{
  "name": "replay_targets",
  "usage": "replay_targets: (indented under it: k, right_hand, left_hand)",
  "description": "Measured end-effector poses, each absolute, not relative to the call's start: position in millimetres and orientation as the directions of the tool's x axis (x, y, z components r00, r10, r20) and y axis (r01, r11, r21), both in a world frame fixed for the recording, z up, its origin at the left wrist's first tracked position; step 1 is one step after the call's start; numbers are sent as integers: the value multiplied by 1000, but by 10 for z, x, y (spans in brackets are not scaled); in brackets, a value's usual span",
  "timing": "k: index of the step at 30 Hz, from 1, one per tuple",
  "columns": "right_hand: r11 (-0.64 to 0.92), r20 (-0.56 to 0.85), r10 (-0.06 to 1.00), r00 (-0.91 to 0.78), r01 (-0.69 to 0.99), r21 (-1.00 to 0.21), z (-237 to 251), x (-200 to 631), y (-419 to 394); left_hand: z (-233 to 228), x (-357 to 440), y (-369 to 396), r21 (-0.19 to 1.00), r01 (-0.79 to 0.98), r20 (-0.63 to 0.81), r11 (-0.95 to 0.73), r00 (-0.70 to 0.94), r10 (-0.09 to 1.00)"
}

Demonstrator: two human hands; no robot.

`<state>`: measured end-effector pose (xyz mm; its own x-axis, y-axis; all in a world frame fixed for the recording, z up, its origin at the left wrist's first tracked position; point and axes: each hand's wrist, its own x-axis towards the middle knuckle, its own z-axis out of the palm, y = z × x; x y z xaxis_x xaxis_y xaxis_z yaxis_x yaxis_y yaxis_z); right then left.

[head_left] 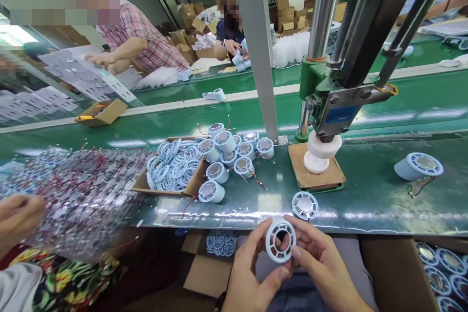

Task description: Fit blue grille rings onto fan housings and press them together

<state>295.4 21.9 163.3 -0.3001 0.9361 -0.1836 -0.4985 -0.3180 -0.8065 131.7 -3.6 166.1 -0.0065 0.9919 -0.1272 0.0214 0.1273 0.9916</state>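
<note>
Green bench, grey post, stacked cartons

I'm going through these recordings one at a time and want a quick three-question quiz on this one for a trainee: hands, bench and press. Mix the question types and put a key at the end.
1. True or false: only the right hand touches the light-blue spoked round part.

2. What is in the open cardboard tray on the bench?
A) Paper sheets
B) Light-blue rings
C) Screws

3. Fill in the blank: the label on the press is ____ in colour.

Key:
1. False; the left hand touches it too.
2. B
3. blue
</note>
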Motion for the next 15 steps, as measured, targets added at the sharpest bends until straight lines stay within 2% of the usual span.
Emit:
replay_targets:
  k: [9, 15]
  right_hand:
    - [-330, -167, 923, -346, -493, -805, 1662, 2941, 199]
    - [-276, -131, 933, -335, -434, -857, 1654, 2876, 181]
  left_hand:
    - [1799, 1302, 10, 978, -15, -211, 210, -87, 974]
    - [1838, 1282, -47, 980, -1, -198, 199, -124, 972]
